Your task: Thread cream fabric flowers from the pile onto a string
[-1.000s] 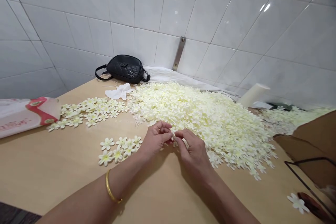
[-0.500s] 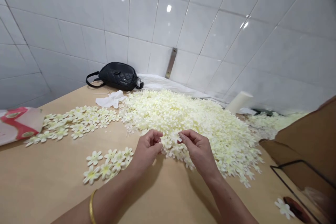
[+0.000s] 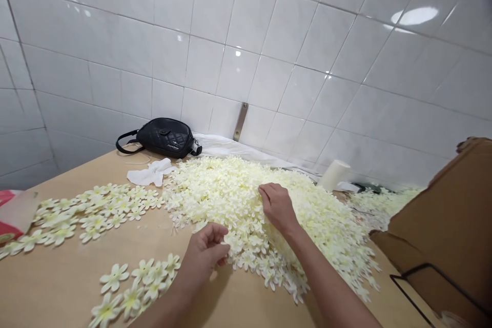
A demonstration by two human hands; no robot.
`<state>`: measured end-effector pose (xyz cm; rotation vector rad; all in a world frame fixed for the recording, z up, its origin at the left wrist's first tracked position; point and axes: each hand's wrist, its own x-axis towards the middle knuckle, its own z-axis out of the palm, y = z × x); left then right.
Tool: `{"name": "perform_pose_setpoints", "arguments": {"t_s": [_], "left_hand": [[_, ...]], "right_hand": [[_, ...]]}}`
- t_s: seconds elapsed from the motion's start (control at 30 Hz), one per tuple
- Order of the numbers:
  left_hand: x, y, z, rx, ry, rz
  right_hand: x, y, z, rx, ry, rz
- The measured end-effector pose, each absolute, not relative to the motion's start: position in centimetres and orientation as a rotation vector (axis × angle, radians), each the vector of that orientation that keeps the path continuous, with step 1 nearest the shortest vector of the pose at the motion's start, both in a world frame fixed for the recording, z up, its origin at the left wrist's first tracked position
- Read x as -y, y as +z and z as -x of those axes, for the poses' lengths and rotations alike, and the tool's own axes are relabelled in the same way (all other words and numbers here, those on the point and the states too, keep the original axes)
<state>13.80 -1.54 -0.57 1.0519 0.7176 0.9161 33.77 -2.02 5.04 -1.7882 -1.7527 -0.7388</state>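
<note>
A large heap of pale yellow-white artificial flowers (image 3: 226,189) lies on the wooden table. My left hand (image 3: 205,253) is at the heap's near left edge, fingers curled and thumb bent toward them; whatever it may hold is hidden among the petals. Over the middle of the heap, my right hand (image 3: 279,207) has its fingertips pressed together against the flowers. What those fingertips pinch cannot be made out. Left of my left forearm lies a small cluster of five-petalled flowers (image 3: 130,300), laid face up. Farther back on the left is a wider spread of similar flowers (image 3: 96,220).
A black quilted bag (image 3: 165,137) rests near the tiled wall, with a crumpled white cloth (image 3: 151,171) before it. A white roll (image 3: 333,175) leans behind the heap. At right stand a brown cardboard box (image 3: 442,230) and a thin black frame (image 3: 411,292). A red-and-white package (image 3: 17,215) lies left.
My right hand has moved away from my left and farther onto the heap; the flower at its fingertips no longer shows. The camera view has tilted up, so things sit lower.
</note>
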Motion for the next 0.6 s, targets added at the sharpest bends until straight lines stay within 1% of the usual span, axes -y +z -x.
{"name": "perform_pose_setpoints", "arguments": {"t_s": [0.1,0.2,0.4,0.47,0.6], "left_hand": [[1.2,-0.9,-13.9,-0.701,0.909,-0.982],[0.8,-1.0,-13.8,-0.660,0.918,-0.927],[1.6,0.1,-13.5,-0.682,0.888,-0.870],[2.1,0.8,-13.6,-0.684,0.880,-0.868],[2.5,1.6,-14.3,-0.665,0.861,-0.879]], "right_hand": [[1.2,4.3,-32.7,1.816,-0.696,1.778],[1.2,4.6,-32.3,1.785,-0.689,1.780],[5.2,5.2,-31.3,1.613,-0.657,1.737],[7.1,4.7,-30.0,1.615,-0.525,1.656],[9.6,3.0,-27.6,1.719,-0.133,1.525]]}}
